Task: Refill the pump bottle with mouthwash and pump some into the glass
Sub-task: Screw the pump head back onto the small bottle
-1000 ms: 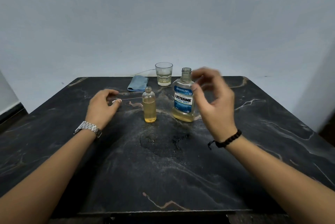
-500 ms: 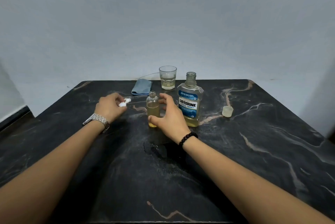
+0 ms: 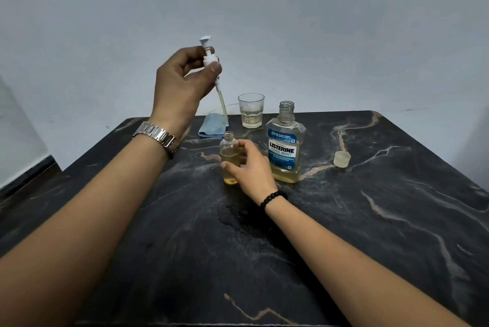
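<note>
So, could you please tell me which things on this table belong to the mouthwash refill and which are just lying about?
Part of the job:
- small pump bottle, steadied by the right hand
- pump head, held up in the left hand
- mouthwash bottle, uncapped
- its cap
- glass

Lying about:
- blue cloth

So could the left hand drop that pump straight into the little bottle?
Probably yes: the small bottle has an open neck, steadied by the right hand, and the left hand holds the pump above it, nothing between.
</note>
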